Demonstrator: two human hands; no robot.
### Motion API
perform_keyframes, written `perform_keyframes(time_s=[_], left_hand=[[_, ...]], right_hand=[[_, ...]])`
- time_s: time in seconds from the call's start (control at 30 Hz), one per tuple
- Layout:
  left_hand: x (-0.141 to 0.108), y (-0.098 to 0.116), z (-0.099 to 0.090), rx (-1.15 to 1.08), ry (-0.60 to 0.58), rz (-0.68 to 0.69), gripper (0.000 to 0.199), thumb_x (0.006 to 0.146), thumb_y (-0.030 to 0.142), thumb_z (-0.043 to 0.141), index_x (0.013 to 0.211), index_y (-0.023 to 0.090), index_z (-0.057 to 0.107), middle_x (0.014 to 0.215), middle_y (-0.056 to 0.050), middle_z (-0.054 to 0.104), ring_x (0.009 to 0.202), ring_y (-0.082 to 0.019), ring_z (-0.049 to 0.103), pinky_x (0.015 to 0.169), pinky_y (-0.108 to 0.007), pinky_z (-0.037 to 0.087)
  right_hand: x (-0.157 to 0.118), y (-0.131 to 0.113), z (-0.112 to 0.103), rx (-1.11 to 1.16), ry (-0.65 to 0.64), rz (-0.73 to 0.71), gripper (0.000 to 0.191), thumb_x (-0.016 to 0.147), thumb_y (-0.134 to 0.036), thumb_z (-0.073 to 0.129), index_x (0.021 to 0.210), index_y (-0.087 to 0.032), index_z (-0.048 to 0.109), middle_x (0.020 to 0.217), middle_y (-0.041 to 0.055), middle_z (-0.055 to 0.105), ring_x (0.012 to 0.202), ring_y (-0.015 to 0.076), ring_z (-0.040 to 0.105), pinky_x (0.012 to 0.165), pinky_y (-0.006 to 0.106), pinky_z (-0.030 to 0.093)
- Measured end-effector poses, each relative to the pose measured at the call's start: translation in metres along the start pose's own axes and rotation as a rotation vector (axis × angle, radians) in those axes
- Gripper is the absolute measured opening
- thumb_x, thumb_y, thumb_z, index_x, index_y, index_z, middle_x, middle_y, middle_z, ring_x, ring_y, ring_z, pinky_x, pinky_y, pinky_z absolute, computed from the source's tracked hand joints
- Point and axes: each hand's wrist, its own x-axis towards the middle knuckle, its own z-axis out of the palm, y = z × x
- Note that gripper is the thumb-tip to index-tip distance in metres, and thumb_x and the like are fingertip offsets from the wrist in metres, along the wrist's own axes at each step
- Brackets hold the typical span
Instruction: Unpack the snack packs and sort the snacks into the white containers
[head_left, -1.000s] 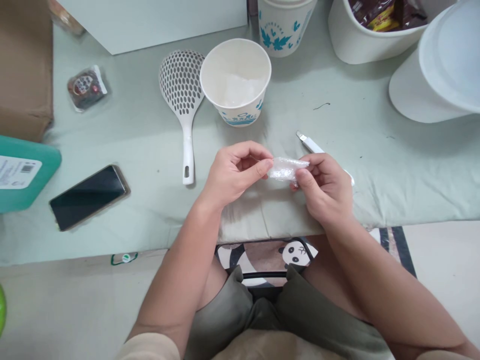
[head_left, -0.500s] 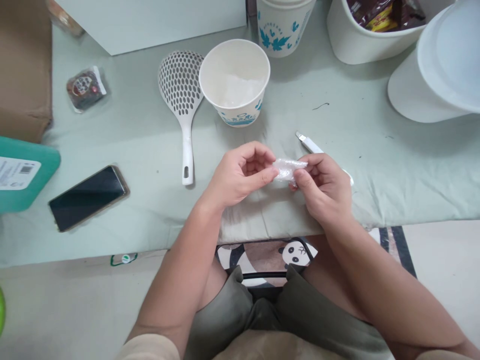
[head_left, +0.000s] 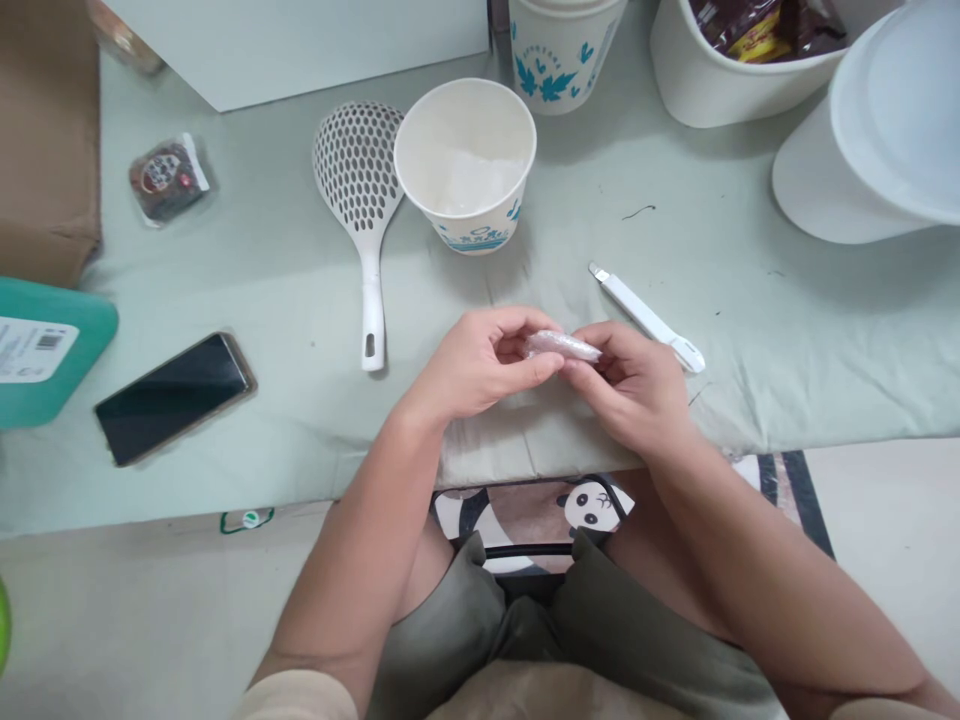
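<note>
Between my two hands is a small clear plastic packet (head_left: 562, 347), crinkled and shiny; what is inside it I cannot make out. My left hand (head_left: 491, 362) pinches its left end, thumb in front and fingers behind. My right hand (head_left: 634, 382) grips the right end with thumb and fingertips. Just beyond my right hand lies a white utility knife (head_left: 649, 318) with its tip pointing away to the left. A paper tub (head_left: 480, 232) with blue print stands past my hands, with something whitish at its bottom. To its left rests a white slotted skimmer (head_left: 367, 240).
A phone (head_left: 176, 398) and a wrapped snack (head_left: 169, 178) lie on the left, near a green container (head_left: 52, 350) and a cardboard box (head_left: 49, 140). Behind stand a second paper tub (head_left: 562, 60), a white bin (head_left: 705, 90) of packets and a white lidded container (head_left: 817, 190).
The packet has been turned to lie flatter, and my hands have come closer together around it. My right hand has shifted left, uncovering more of the utility knife.
</note>
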Motion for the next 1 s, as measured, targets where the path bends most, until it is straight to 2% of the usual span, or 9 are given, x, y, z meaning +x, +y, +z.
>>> perform_keyframes(time_s=[0.17, 0.27, 0.4, 0.57, 0.73, 0.9, 1.0], left_hand=[[-0.0011, 0.0015, -0.0016, 0.003, -0.038, 0.001, 0.027, 0.075, 0.038, 0.086, 0.087, 0.015, 0.078, 0.078, -0.002, 0.069, 0.072, -0.012, 0.061, 0.064, -0.023, 0.049], [-0.0016, 0.0023, -0.002, 0.045, -0.035, -0.009, 0.026, 0.076, 0.039, 0.085, 0.086, 0.016, 0.078, 0.075, -0.001, 0.066, 0.068, -0.012, 0.058, 0.061, -0.023, 0.046], [-0.0017, 0.0026, -0.0014, 0.041, -0.052, -0.015, 0.024, 0.073, 0.035, 0.087, 0.084, 0.016, 0.076, 0.072, 0.001, 0.063, 0.066, -0.01, 0.054, 0.059, -0.022, 0.044], [-0.0009, 0.003, -0.0007, -0.005, -0.079, -0.002, 0.026, 0.074, 0.036, 0.087, 0.086, 0.016, 0.075, 0.073, 0.001, 0.063, 0.067, -0.01, 0.054, 0.061, -0.021, 0.044], [-0.0007, 0.0034, 0.0006, 0.024, -0.027, 0.006, 0.028, 0.075, 0.041, 0.086, 0.082, 0.016, 0.076, 0.073, 0.0, 0.066, 0.067, -0.011, 0.056, 0.062, -0.023, 0.044], [-0.0024, 0.0049, 0.0009, 0.089, -0.022, 0.03, 0.027, 0.074, 0.039, 0.086, 0.074, 0.018, 0.071, 0.066, 0.002, 0.06, 0.061, -0.01, 0.049, 0.056, -0.023, 0.039], [-0.0028, 0.0059, -0.0003, 0.132, -0.028, 0.03, 0.031, 0.073, 0.042, 0.088, 0.072, 0.018, 0.067, 0.064, 0.003, 0.055, 0.058, -0.009, 0.045, 0.052, -0.023, 0.035]], right_hand=[[0.0001, 0.0004, -0.0023, 0.004, -0.021, -0.1, 0.017, 0.093, -0.035, 0.066, 0.083, -0.021, 0.068, 0.063, -0.0023, 0.061, 0.054, 0.0104, 0.049, 0.051, 0.025, 0.034], [0.0007, -0.001, -0.0034, -0.02, -0.038, -0.095, 0.028, 0.096, -0.04, 0.061, 0.077, -0.02, 0.066, 0.06, -0.0018, 0.058, 0.051, 0.0102, 0.044, 0.05, 0.026, 0.034], [0.0018, -0.004, -0.0039, -0.029, -0.046, -0.064, 0.036, 0.098, -0.044, 0.058, 0.072, -0.021, 0.062, 0.058, -0.0012, 0.056, 0.051, 0.011, 0.044, 0.051, 0.027, 0.035], [0.0028, -0.0041, -0.0041, -0.008, -0.08, -0.108, 0.034, 0.099, -0.039, 0.057, 0.071, -0.02, 0.06, 0.057, -0.0021, 0.053, 0.051, 0.0104, 0.043, 0.051, 0.026, 0.034], [0.0022, -0.0024, -0.0026, -0.024, -0.11, -0.103, 0.028, 0.095, -0.042, 0.062, 0.076, -0.021, 0.063, 0.059, -0.002, 0.055, 0.052, 0.0109, 0.044, 0.052, 0.026, 0.035], [0.0025, -0.0004, -0.0005, -0.064, -0.125, -0.14, 0.021, 0.094, -0.036, 0.063, 0.079, -0.022, 0.064, 0.062, -0.0014, 0.058, 0.056, 0.012, 0.048, 0.055, 0.026, 0.036], [0.003, 0.0006, -0.0006, -0.089, -0.152, -0.152, 0.023, 0.094, -0.037, 0.063, 0.077, -0.022, 0.062, 0.061, -0.0015, 0.057, 0.056, 0.0119, 0.046, 0.055, 0.027, 0.035]])
